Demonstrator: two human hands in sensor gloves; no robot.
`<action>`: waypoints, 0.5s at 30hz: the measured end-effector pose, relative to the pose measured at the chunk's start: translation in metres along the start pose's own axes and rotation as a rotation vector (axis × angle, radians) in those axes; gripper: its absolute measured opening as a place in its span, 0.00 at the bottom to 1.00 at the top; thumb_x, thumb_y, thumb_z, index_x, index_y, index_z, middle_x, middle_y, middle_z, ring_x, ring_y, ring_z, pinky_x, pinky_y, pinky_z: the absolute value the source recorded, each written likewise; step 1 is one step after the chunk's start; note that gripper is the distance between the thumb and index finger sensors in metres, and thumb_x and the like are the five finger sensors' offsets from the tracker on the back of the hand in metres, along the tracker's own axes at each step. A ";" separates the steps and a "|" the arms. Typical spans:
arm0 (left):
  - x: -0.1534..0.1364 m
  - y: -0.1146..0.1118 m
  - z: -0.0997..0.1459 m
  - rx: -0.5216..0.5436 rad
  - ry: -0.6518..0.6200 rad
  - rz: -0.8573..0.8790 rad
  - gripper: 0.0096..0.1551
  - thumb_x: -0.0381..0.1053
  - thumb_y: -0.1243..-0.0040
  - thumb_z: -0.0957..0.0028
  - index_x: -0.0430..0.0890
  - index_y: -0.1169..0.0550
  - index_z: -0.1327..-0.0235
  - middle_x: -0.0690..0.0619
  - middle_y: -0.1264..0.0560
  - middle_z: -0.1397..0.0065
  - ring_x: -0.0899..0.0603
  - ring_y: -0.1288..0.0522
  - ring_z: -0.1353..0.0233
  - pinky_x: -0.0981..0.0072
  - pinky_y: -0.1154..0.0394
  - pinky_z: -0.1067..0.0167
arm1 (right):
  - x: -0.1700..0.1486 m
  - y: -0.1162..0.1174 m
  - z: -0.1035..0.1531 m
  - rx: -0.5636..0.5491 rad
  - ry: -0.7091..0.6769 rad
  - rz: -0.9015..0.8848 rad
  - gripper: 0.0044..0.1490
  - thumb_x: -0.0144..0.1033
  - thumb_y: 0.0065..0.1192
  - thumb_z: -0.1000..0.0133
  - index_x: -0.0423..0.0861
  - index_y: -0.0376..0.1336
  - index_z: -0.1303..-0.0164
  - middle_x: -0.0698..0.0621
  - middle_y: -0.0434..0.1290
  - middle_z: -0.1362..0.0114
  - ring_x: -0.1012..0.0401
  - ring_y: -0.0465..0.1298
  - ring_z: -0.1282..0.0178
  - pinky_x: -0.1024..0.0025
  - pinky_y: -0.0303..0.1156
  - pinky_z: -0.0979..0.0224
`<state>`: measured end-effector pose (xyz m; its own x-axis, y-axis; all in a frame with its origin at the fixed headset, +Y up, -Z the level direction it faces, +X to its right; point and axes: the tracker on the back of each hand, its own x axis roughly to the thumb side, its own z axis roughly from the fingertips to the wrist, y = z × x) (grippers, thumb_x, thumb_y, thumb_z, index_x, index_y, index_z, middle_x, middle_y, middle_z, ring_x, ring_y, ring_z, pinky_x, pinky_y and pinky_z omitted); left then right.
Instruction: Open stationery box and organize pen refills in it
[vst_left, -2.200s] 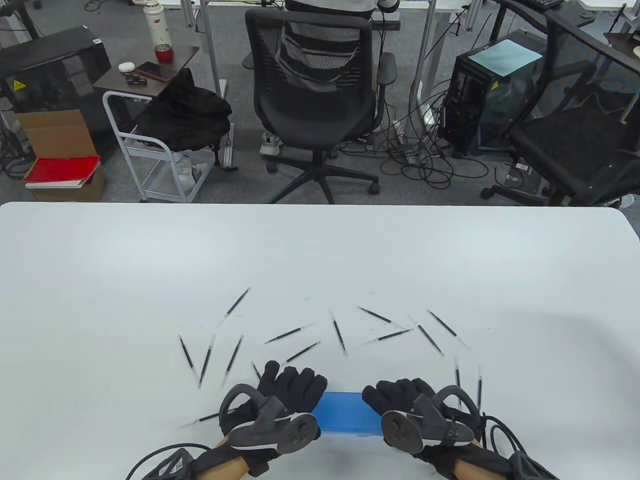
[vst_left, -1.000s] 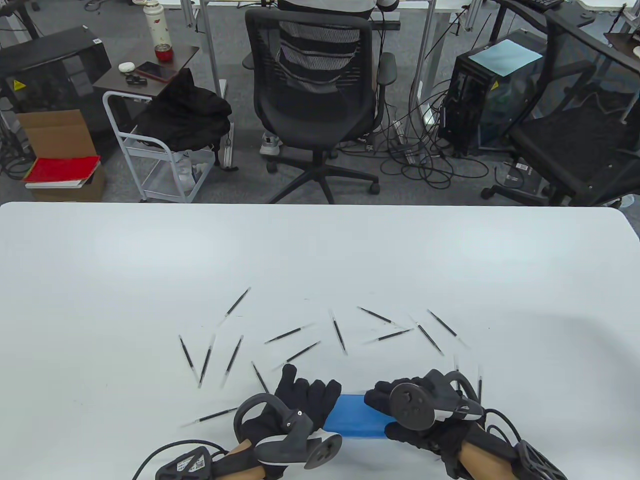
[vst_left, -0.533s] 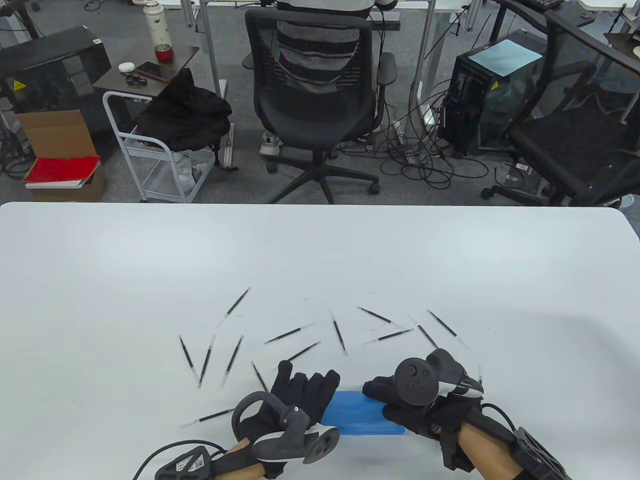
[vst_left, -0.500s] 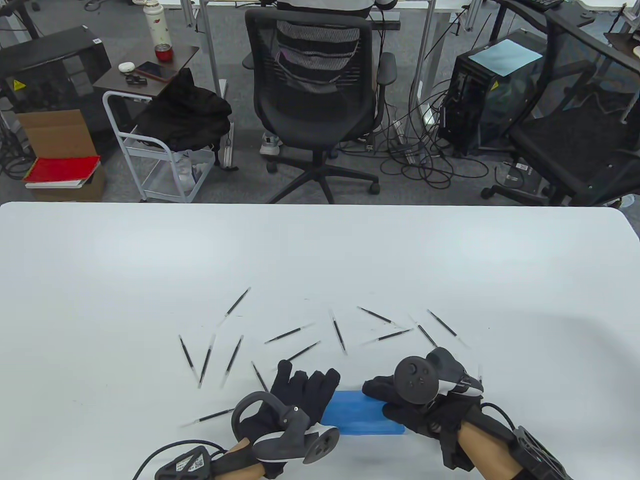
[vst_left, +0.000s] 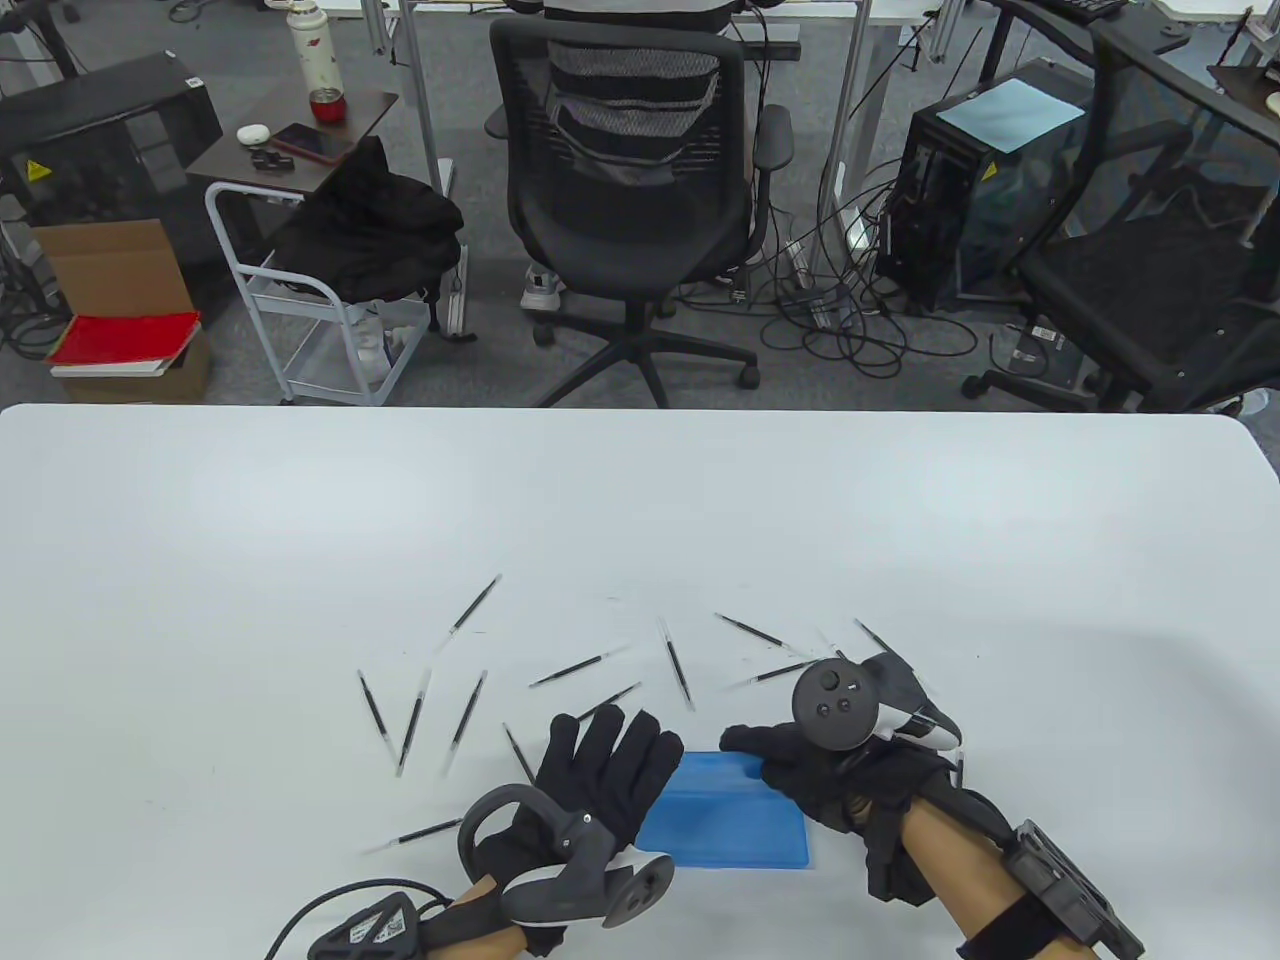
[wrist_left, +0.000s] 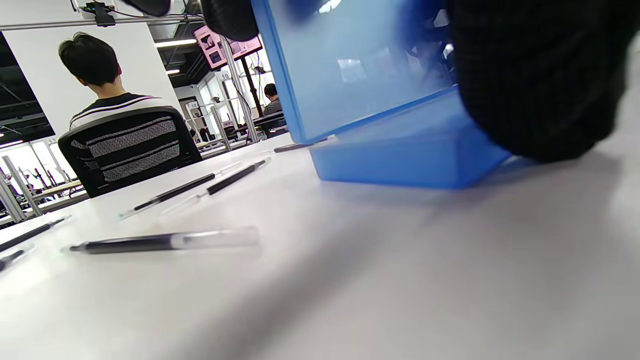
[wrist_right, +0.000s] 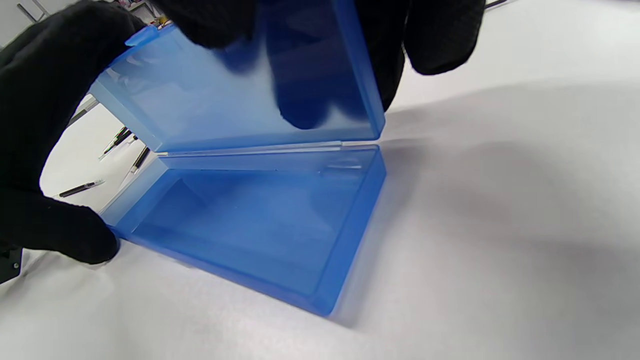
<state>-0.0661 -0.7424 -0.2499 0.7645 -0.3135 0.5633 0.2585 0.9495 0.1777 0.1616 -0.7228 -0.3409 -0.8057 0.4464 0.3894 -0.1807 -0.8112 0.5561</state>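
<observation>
The translucent blue stationery box (vst_left: 735, 835) lies near the table's front edge with its hinged lid (wrist_right: 225, 100) raised and its base (wrist_right: 250, 225) empty. My right hand (vst_left: 775, 752) pinches the lid's right part, thumb showing through the plastic. My left hand (vst_left: 605, 765) brackets the box's left end: its fingers reach up by the lid, and its thumb (wrist_right: 65, 235) presses against the base. Several black pen refills (vst_left: 680, 675) lie scattered on the white table beyond the box; one refill (wrist_left: 165, 241) lies close on the left.
More refills lie left (vst_left: 415, 715) and right (vst_left: 885, 645) of my hands. The white table (vst_left: 640, 500) stretches far behind them. Beyond its far edge stand an office chair (vst_left: 630, 190) with a seated person, a cart and computers.
The lid has swung up from nearly closed to wide open. My right hand rose and moved away from me with it. My left fingers stretched out along the box's left end.
</observation>
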 end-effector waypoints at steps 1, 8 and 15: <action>0.000 0.000 0.000 -0.004 0.000 0.004 0.77 0.73 0.33 0.58 0.43 0.62 0.12 0.41 0.58 0.08 0.29 0.49 0.10 0.25 0.47 0.21 | -0.001 0.000 -0.001 0.001 0.003 -0.008 0.38 0.41 0.54 0.40 0.55 0.58 0.15 0.43 0.74 0.17 0.41 0.73 0.20 0.39 0.65 0.20; 0.000 0.000 0.001 -0.004 -0.008 -0.008 0.76 0.72 0.34 0.58 0.43 0.62 0.12 0.41 0.58 0.08 0.31 0.50 0.09 0.26 0.46 0.20 | -0.005 -0.002 -0.004 0.001 0.016 -0.038 0.38 0.41 0.54 0.40 0.56 0.59 0.15 0.43 0.75 0.18 0.41 0.73 0.21 0.38 0.64 0.19; -0.005 -0.002 -0.002 -0.033 -0.013 0.032 0.76 0.74 0.34 0.57 0.46 0.63 0.12 0.44 0.60 0.07 0.32 0.52 0.08 0.27 0.47 0.20 | -0.001 -0.008 0.006 -0.050 0.033 0.033 0.37 0.43 0.56 0.38 0.54 0.59 0.15 0.43 0.73 0.17 0.41 0.72 0.20 0.39 0.64 0.19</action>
<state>-0.0695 -0.7422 -0.2544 0.7651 -0.2826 0.5785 0.2538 0.9582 0.1325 0.1669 -0.7144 -0.3412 -0.8298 0.4073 0.3814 -0.1813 -0.8432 0.5060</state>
